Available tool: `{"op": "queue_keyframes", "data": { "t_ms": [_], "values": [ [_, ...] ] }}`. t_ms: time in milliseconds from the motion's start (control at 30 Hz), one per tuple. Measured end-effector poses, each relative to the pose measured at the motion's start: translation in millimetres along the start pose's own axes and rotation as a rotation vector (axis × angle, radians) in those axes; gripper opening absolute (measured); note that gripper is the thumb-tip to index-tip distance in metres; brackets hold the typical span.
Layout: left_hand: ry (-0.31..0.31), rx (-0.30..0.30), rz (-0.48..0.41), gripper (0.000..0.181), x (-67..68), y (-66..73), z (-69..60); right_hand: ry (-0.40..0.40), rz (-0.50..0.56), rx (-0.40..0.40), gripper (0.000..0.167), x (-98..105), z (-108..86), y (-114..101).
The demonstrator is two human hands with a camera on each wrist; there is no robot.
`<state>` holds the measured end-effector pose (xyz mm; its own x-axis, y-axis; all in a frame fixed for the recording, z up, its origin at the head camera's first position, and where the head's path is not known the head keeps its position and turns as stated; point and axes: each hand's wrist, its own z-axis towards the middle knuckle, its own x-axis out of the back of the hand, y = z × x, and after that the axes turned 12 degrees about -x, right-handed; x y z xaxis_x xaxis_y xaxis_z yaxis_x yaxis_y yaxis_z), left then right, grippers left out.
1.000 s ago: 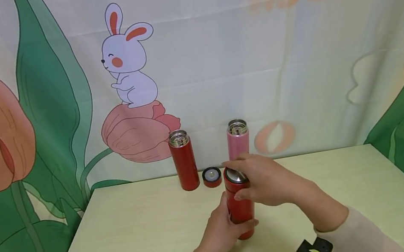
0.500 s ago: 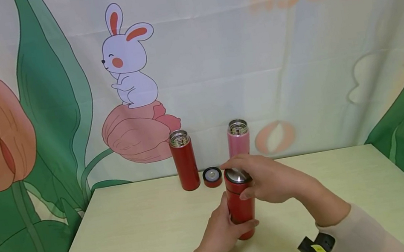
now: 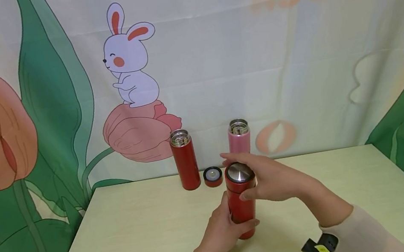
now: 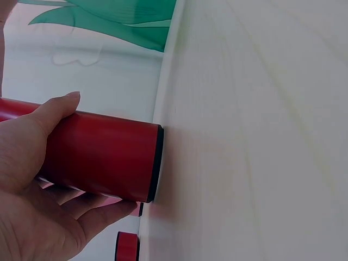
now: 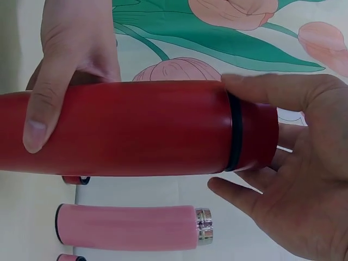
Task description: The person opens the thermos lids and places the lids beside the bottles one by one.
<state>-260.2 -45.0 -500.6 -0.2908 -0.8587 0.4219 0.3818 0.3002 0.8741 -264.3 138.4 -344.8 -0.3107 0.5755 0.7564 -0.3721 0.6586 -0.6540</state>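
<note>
A red thermos bottle stands upright near the table's front middle. My left hand grips its lower body, thumb across the front; the left wrist view shows the black base rim at the table. Over its red lid with a silver top lies my right hand. The right thumb touches the lid's lower edge at the black ring, and the other fingers go behind the lid, partly hidden. Behind stand an uncapped red thermos bottle and an uncapped pink thermos bottle, its lower part hidden in the head view.
A red lid lies upside down on the table between the bottles. In the right wrist view a pink lid shows beside the pink bottle. A printed cloth hangs behind the table's back edge.
My right hand has shifted slightly right and up around the lid, so more of the silver top shows. The left hand and the bottle stay in place.
</note>
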Motion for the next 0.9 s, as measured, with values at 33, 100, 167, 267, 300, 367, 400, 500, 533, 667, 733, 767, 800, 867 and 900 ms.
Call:
{"op": "queue_keyframes", "data": {
  "t_ms": [33, 100, 167, 267, 300, 367, 400, 500, 533, 667, 733, 767, 800, 867, 900],
  "values": [
    [0.0, 0.0, -0.002, 0.071, 0.0, -0.1, -0.1, 0.004, 0.017, 0.001, 0.087, -0.5, 0.1, 0.6],
    [-0.002, 0.002, -0.005, 0.071, 0.0, -0.2, -0.2, 0.012, 0.036, -0.007, 0.087, -1.4, -0.2, 0.5],
    [-0.005, 0.006, -0.009, 0.072, 0.1, -0.2, -0.1, 0.031, 0.03, -0.025, 0.087, -2.5, -0.8, -0.7],
    [-0.008, 0.015, -0.011, 0.073, 0.2, 0.1, 0.1, 0.076, -0.02, -0.048, 0.089, -4.0, -1.2, -4.5],
    [-0.008, 0.018, -0.011, 0.073, 0.3, 0.2, 0.1, 0.097, -0.049, -0.051, 0.09, -4.5, -1.4, -5.8],
    [-0.008, 0.023, -0.007, 0.074, 0.4, 0.5, 0.2, 0.138, -0.112, -0.067, 0.09, -5.9, -1.6, -8.4],
    [-0.007, 0.027, -0.004, 0.077, 0.4, 0.6, 0.2, 0.158, -0.143, -0.072, 0.089, -6.6, -1.8, -9.8],
    [-0.006, 0.034, 0.006, 0.084, 0.6, 1.3, 0.4, 0.213, -0.215, -0.092, 0.084, -8.7, -2.5, -13.3],
    [-0.007, 0.035, 0.008, 0.086, 0.7, 1.5, 0.3, 0.227, -0.231, -0.102, 0.082, -9.4, -2.8, -14.5],
    [-0.009, 0.033, 0.006, 0.086, 1.0, 2.1, 0.1, 0.285, -0.285, -0.143, 0.071, -11.8, -3.3, -20.6],
    [-0.008, 0.031, 0.004, 0.085, 0.8, 2.0, 0.2, 0.314, -0.306, -0.169, 0.063, -12.7, -3.8, -24.2],
    [-0.008, 0.03, 0.003, 0.085, 0.8, 1.9, 0.3, 0.327, -0.316, -0.182, 0.06, -13.2, -4.1, -25.9],
    [-0.008, 0.029, 0.003, 0.085, 0.8, 1.7, 0.4, 0.339, -0.322, -0.196, 0.057, -13.7, -4.5, -27.4],
    [-0.009, 0.026, 0.001, 0.086, 0.8, 1.4, 0.5, 0.36, -0.335, -0.225, 0.054, -14.9, -5.0, -29.8],
    [-0.009, 0.025, -0.001, 0.086, 0.9, 1.5, 0.5, 0.367, -0.341, -0.245, 0.053, -15.6, -5.4, -31.2]
  ]
}}
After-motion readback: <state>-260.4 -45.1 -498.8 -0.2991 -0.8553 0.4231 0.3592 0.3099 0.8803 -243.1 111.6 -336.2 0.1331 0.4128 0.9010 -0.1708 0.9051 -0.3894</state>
